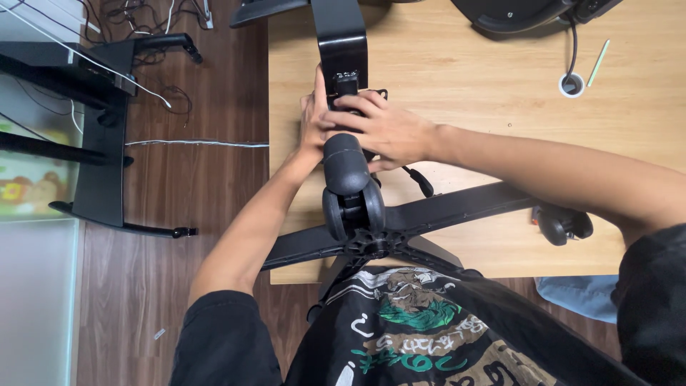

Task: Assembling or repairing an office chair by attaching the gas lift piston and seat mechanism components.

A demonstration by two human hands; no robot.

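From the head camera I look straight down on a black chair base [400,229] lying across a light wooden tabletop [486,86]. Its star-shaped hub sits near the tabletop's near edge, close to my torso, with spokes running out left and right. One caster wheel [350,193] stands up toward me just above the hub; another caster [564,223] hangs at the end of the right-hand spoke, near the right edge of the tabletop.

My left hand [312,125] comes up from the lower left and lies flat against the left side of a black bracket [344,82] at the end of the upright black arm [339,36]. Its fingers are stretched out along the part, touching it; I cannot tell whether they close round anything. My right hand [386,129] reaches in from the right and lies over the same bracket, fingers curled loosely across its front, in contact with it and touching the left hand. How firmly it grips is hidden behind the caster.

Farther back on the tabletop I see a small white ring [571,85] with a black cable through it and a pale green stick [599,63] just beside it. To the left, on the dark wooden floor [200,186], stands a black metal stand [107,143] with loose wires around it.
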